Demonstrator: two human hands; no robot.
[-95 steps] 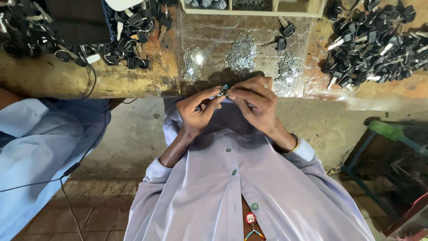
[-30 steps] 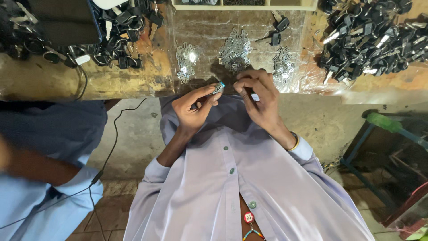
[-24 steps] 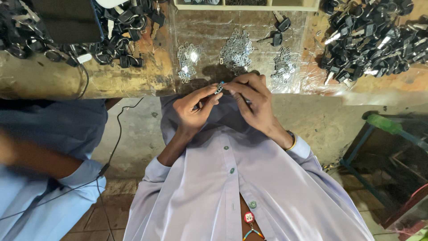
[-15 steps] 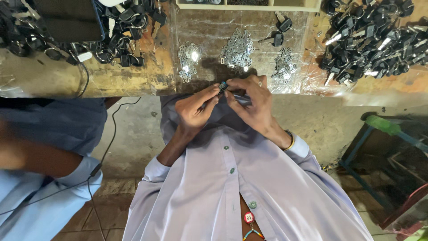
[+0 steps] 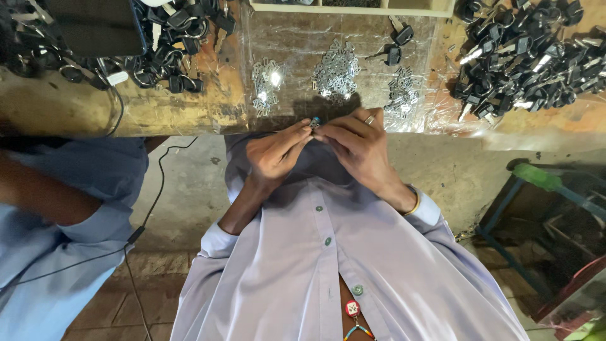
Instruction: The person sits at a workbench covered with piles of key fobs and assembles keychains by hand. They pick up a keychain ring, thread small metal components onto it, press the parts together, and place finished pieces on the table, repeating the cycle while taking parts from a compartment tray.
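We pinch a small key part [image 5: 314, 122] between the fingertips of both hands, left hand [image 5: 273, 155] and right hand [image 5: 357, 144] closed on it, just below the table [image 5: 189, 110] edge, near 3 heaps of metal blanks [image 5: 336, 67].

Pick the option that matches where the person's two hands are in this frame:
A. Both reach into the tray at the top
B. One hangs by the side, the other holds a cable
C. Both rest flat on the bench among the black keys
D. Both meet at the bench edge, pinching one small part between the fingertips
D: the left hand and right hand come together over a small part at the edge of the bench, just below three piles of small metal pieces.
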